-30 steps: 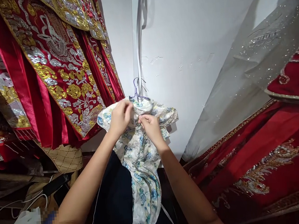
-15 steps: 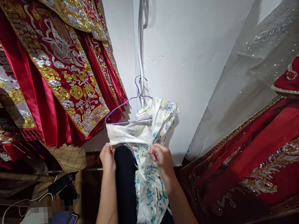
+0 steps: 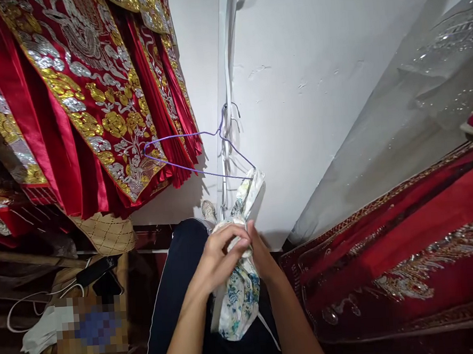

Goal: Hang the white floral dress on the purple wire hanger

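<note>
Left hand (image 3: 219,253) and right hand (image 3: 261,250) both grasp bunched floral garment (image 3: 238,294), its top end touching purple wire hanger (image 3: 195,153).

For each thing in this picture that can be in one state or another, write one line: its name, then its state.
Floral garment: bunched up, gripped by both hands, one end caught on the hanger's right tip.
Purple wire hanger: hooked at the wall, tilted, mostly bare.
Left hand: closed on the garment.
Right hand: closed on the garment, partly hidden.
Red embroidered robes: hanging in folds.
Phone: lying flat, screen dark.
</note>
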`<move>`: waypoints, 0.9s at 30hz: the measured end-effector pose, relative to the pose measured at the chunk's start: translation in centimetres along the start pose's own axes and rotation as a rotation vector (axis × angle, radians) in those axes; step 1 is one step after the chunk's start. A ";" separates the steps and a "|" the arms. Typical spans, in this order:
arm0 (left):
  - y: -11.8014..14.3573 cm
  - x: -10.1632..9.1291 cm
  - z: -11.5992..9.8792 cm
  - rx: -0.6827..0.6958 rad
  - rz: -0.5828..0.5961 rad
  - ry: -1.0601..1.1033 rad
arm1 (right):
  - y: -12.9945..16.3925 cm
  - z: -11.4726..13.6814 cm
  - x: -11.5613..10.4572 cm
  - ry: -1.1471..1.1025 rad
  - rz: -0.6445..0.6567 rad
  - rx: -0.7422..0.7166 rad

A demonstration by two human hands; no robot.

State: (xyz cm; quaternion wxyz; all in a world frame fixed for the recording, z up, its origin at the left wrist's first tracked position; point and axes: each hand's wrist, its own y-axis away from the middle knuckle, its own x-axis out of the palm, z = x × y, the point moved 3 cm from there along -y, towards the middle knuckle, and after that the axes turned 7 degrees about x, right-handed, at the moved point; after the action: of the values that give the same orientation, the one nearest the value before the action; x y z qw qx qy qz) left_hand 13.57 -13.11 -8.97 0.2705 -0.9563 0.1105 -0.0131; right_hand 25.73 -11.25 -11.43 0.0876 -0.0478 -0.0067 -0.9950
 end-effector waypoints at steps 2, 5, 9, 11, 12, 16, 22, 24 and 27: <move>-0.7 0.0 -0.9 0.108 0.035 -0.179 | -0.4 0.4 0.3 -0.205 0.087 0.093; -2.5 -1.4 -1.3 0.182 -0.008 -0.152 | -1.3 1.9 0.2 -0.314 0.161 0.200; -5.4 -3.0 -0.9 0.178 0.108 -0.003 | -2.0 4.8 -0.8 -0.275 0.046 0.186; -6.5 -3.2 -0.5 0.127 0.237 0.011 | -2.0 6.1 -0.7 -0.233 0.162 0.177; -6.9 -3.4 -0.3 0.108 0.282 0.005 | -2.0 6.6 -0.5 -0.201 0.256 0.181; -6.6 -4.8 0.7 -0.012 0.422 -0.054 | -2.4 8.5 -1.9 -0.050 0.275 0.155; -3.4 -7.0 1.0 -0.248 0.663 -0.048 | -3.2 11.4 -5.2 -0.001 0.245 -0.007; -3.4 -8.3 0.5 -0.254 0.557 -0.020 | -3.9 12.4 -5.8 0.083 0.198 -0.153; -4.1 -10.8 -0.1 -0.294 0.413 -0.072 | -6.3 13.6 -6.7 0.251 -0.140 -0.502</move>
State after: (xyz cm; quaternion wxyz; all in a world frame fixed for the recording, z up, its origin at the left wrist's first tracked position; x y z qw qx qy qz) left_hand 3.88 -7.44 -6.35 0.1293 -0.9424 0.2943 0.0925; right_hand 32.45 -3.55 1.39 0.0043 0.0561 0.2476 -0.9672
